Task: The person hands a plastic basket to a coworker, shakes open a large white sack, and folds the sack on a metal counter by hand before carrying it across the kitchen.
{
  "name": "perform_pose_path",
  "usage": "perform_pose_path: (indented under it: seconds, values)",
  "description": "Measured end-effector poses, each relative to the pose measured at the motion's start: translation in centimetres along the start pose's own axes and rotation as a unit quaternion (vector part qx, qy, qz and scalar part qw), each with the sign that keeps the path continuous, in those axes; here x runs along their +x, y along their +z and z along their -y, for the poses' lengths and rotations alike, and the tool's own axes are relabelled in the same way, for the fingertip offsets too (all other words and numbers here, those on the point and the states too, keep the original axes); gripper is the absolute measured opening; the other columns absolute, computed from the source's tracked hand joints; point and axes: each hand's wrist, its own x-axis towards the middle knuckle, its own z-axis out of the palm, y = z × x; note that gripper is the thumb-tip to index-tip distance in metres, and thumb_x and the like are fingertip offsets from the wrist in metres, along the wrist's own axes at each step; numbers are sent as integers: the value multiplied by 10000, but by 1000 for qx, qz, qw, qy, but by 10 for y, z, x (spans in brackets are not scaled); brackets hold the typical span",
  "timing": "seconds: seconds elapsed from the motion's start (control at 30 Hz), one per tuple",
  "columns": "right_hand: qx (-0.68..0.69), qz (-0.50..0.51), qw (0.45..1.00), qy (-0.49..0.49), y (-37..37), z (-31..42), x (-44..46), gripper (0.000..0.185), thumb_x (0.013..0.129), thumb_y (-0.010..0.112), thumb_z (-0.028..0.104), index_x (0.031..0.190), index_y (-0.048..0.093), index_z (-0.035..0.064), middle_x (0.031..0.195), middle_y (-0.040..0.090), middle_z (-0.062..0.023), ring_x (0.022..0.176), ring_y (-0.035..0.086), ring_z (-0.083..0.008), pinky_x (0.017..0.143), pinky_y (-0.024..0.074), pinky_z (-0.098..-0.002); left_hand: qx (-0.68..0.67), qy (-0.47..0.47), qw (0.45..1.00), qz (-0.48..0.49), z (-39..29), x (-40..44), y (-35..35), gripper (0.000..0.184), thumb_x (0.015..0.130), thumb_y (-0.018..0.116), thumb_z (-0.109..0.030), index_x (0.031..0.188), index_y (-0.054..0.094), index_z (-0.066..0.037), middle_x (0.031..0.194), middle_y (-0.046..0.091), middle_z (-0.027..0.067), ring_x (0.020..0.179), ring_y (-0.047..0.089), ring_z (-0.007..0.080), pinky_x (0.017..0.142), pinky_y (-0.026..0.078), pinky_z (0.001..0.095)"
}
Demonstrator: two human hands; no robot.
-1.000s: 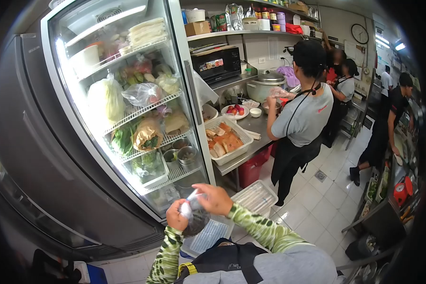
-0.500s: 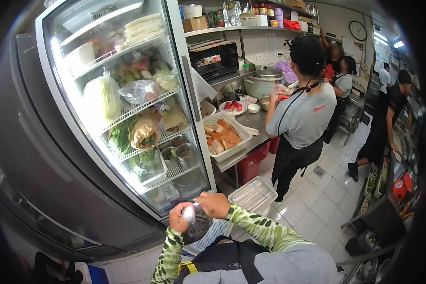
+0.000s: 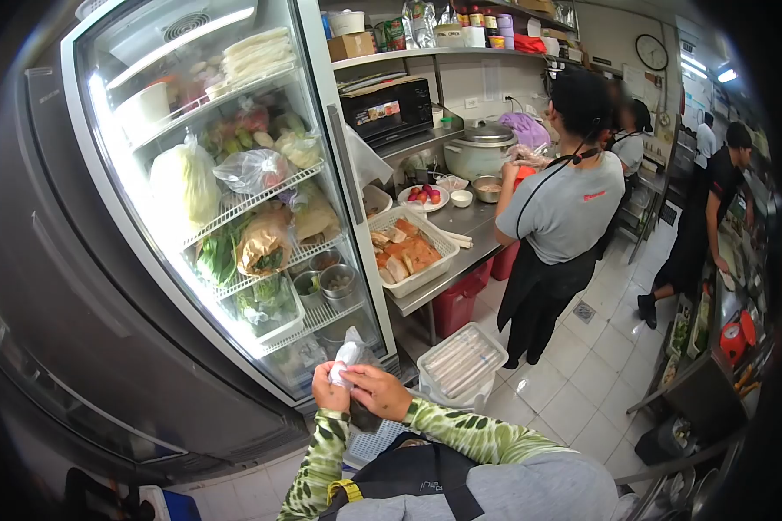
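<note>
At the bottom centre, my left hand [image 3: 331,387] is closed round the bunched neck of a clear plastic bag [image 3: 348,352]. My right hand [image 3: 379,390] meets it from the right, its fingers pressed on the same twisted plastic. The bunched end sticks up above both hands. Below them hangs the darker body of the bag, mostly hidden by my hands and sleeves; its contents cannot be made out. Both hands are in front of the lower corner of a glass-door fridge [image 3: 335,156].
A lidded container [image 3: 462,359] and a blue crate [image 3: 375,443] stand on the floor nearby. A steel counter [image 3: 473,227] holds a tray of meat [image 3: 444,246]. A co-worker [image 3: 573,204] stands at it; other people are further right.
My right hand has come down from above the bag's neck and now presses against it beside my left hand. The bunched end points up. The co-worker has turned slightly.
</note>
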Motion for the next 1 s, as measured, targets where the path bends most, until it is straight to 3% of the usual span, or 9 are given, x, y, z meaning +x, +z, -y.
perform_pose_path:
  seconds: [0.17,0.33,0.43,0.6,0.73,0.83,0.87,0.97,1.0]
  values:
    - [-35,-91,995,19,6,9,-1,349,878,624,89,1224,659,103,1069,677,-115,910,681,-315,773,551,-392,-102,-85,991,4,11,-9,9,160,907,682,-148,925,621,-1,845,662,64,780,588,119,694,499,293]
    - [-70,-122,987,75,10,-8,3,249,839,616,65,1081,674,78,937,649,-123,815,655,-328,699,533,-406,39,-53,997,28,-30,-19,10,191,857,693,-77,1020,680,21,998,696,109,903,642,175,811,511,318]
    - [-63,-116,987,88,0,-4,8,217,841,608,51,1048,672,62,917,642,-137,812,649,-332,694,526,-399,-47,-27,997,62,-5,-12,8,199,859,673,-41,1048,686,20,1138,665,121,1006,623,166,878,489,305]
    - [-37,-102,992,58,-5,-21,16,204,866,605,68,1059,671,65,933,658,-147,850,657,-343,718,529,-401,-348,-161,888,252,-40,-7,-4,348,945,588,-117,1252,594,48,1197,632,60,1078,591,143,981,422,276]
    - [-12,-79,996,42,-13,-29,15,213,881,625,97,1084,664,46,961,671,-146,867,675,-312,734,541,-375,-331,-197,889,247,-31,-2,0,300,978,582,-151,1201,635,42,1247,606,70,1149,546,146,1004,399,296]
    - [-10,-162,978,134,-26,-18,12,212,884,631,93,1086,663,36,924,674,-130,814,686,-253,706,544,-344,-279,-149,931,184,-12,-6,14,243,980,594,-157,1091,692,36,1327,554,108,1245,490,176,1037,376,317]
    - [11,-149,978,149,-31,-18,10,232,879,655,103,1096,662,23,852,678,-99,734,677,-181,678,546,-305,-212,-82,960,164,-8,-8,21,341,985,575,-143,1271,574,43,1128,649,40,1038,585,122,932,443,284]
    - [66,-102,974,189,-42,-11,-1,266,868,680,124,1109,658,11,800,684,-75,685,667,-149,669,547,-285,-169,-69,962,203,-11,-12,28,284,977,579,-125,1208,625,35,1198,621,68,1079,574,136,963,433,296]
    - [80,-110,970,203,-47,-12,-3,302,848,713,143,1114,659,9,792,688,-69,685,652,-110,658,543,-268,-91,7,971,223,-33,-14,30,209,949,610,-98,1094,686,33,1300,566,127,1124,567,165,992,427,323]
